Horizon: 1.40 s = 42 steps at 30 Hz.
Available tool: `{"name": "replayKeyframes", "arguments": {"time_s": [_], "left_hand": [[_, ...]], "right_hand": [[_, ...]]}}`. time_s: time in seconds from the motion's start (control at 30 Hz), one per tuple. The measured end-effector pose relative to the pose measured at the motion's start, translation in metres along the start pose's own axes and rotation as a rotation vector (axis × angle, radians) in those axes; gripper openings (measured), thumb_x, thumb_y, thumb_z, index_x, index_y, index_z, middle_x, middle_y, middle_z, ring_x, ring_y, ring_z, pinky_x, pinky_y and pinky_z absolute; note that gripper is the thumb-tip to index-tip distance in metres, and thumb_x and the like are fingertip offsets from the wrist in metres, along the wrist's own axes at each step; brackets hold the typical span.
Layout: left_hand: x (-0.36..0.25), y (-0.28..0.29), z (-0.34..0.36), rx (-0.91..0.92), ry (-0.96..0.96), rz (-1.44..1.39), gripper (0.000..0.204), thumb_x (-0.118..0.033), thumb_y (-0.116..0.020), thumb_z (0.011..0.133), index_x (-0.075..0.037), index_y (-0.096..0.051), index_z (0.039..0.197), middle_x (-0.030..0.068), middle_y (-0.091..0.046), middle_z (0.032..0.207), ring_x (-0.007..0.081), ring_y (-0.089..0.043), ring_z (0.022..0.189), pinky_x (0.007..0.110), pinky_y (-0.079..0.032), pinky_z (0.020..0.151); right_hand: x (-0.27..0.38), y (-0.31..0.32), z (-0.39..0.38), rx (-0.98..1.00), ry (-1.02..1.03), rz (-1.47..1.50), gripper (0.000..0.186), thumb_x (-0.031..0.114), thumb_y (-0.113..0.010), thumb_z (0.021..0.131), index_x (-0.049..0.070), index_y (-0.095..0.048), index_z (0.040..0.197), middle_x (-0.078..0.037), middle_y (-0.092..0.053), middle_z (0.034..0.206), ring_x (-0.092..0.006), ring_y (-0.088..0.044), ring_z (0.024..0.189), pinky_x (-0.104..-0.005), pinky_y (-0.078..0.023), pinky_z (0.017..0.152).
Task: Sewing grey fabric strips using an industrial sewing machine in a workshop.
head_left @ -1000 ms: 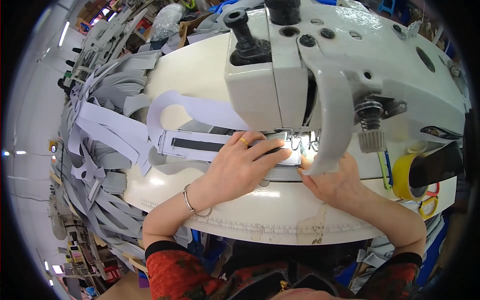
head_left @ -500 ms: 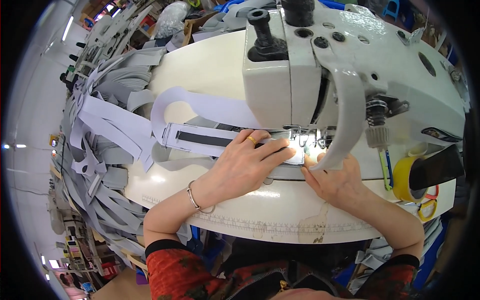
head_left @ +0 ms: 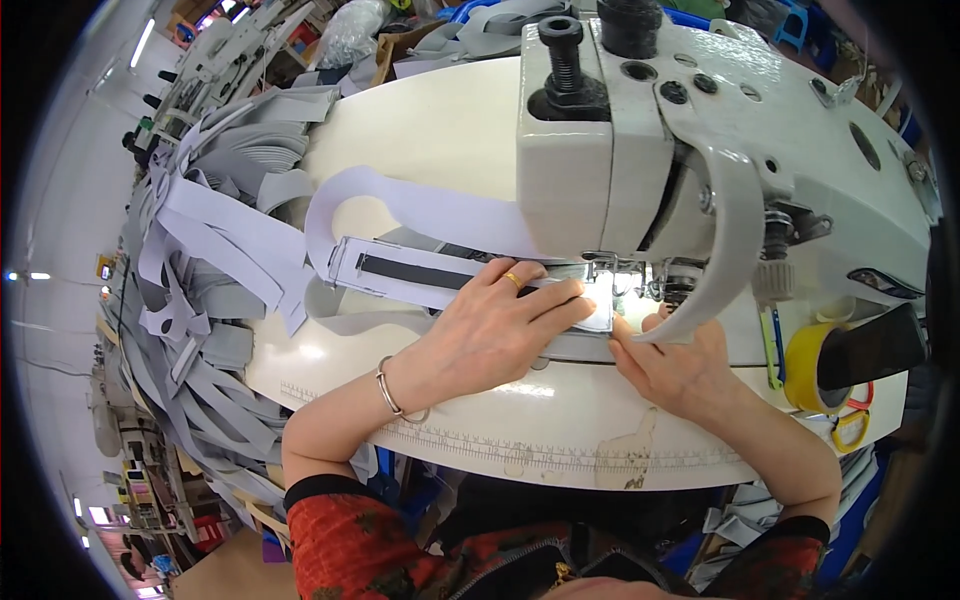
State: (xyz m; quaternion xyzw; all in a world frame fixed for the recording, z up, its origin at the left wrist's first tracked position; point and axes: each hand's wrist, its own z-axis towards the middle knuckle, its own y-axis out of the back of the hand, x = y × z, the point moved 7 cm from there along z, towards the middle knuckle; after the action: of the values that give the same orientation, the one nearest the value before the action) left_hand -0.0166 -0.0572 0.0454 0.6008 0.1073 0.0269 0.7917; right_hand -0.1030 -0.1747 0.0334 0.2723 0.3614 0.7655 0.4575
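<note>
My left hand [head_left: 500, 320] lies flat on a long pale fabric strip [head_left: 437, 295] with a dark band along its middle, its fingers stretched toward the lit needle area. The strip lies on the bed of a white sewing machine [head_left: 565, 185], its end by the presser foot [head_left: 603, 268]. My right hand [head_left: 680, 365] is at the strip's near right corner, thumb and fingertips closed at its edge. The machine's curved white guard [head_left: 738, 230] hides part of these fingertips. A loop of lilac webbing [head_left: 430, 212] curves behind the strip.
Heaped grey and lilac strips [head_left: 230, 215] hang over the table's left edge. At the right lie a yellow tape roll [head_left: 812, 368], a dark flat object [head_left: 872, 347], and thin green and blue tools [head_left: 773, 350]. A printed ruler [head_left: 560, 456] runs along the near edge.
The view has shifted slightly, so the machine appears farther right. Both hands keep nearly the same pose at the strip; the strip's end shows only a slight shift right.
</note>
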Motion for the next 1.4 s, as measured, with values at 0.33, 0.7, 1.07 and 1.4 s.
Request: {"name": "replayKeyframes", "arguments": {"time_s": [0.33, 0.7, 1.07, 1.4], "left_hand": [[-0.005, 0.000, 0.001, -0.001, -0.055, 0.124, 0.048, -0.009, -0.066, 0.072, -0.017, -0.061, 0.120, -0.0015, -0.059, 0.120, 0.0233, -0.056, 0.097, 0.039, -0.043, 0.093], [-0.014, 0.005, -0.001, 0.016, -0.126, 0.187, 0.044, -0.015, -0.065, 0.076, -0.007, -0.059, 0.119, 0.0089, -0.057, 0.121, 0.0287, -0.055, 0.103, 0.039, -0.044, 0.093], [0.030, -0.005, 0.041, 0.375, 0.353, -0.130, 0.035, -0.030, -0.062, 0.083, 0.005, -0.066, 0.084, 0.0223, -0.066, 0.084, 0.0386, -0.065, 0.082, 0.044, -0.052, 0.073], [0.057, -0.024, 0.039, 0.405, 0.556, -0.471, 0.031, -0.032, -0.066, 0.081, -0.001, -0.069, 0.081, 0.0136, -0.068, 0.075, 0.0238, -0.064, 0.070, 0.035, -0.050, 0.067]], "right_hand": [[-0.020, 0.006, -0.002, -0.023, -0.063, 0.198, 0.020, 0.008, -0.073, 0.060, 0.006, -0.063, 0.078, -0.003, -0.053, 0.074, -0.0211, -0.051, 0.066, -0.0327, -0.044, 0.057], [-0.003, 0.004, 0.007, -0.039, -0.014, 0.171, 0.028, 0.006, -0.072, 0.068, 0.002, -0.067, 0.095, -0.004, -0.061, 0.094, -0.0229, -0.052, 0.079, -0.0347, -0.048, 0.072], [0.003, 0.001, 0.003, -0.052, 0.015, 0.131, 0.032, 0.007, -0.072, 0.069, -0.001, -0.068, 0.099, -0.004, -0.064, 0.090, -0.0245, -0.054, 0.084, -0.0351, -0.048, 0.076], [0.001, -0.001, 0.000, -0.022, -0.020, 0.182, 0.029, 0.008, -0.071, 0.071, 0.000, -0.069, 0.098, -0.004, -0.065, 0.090, -0.0248, -0.054, 0.085, -0.0359, -0.047, 0.078]]}}
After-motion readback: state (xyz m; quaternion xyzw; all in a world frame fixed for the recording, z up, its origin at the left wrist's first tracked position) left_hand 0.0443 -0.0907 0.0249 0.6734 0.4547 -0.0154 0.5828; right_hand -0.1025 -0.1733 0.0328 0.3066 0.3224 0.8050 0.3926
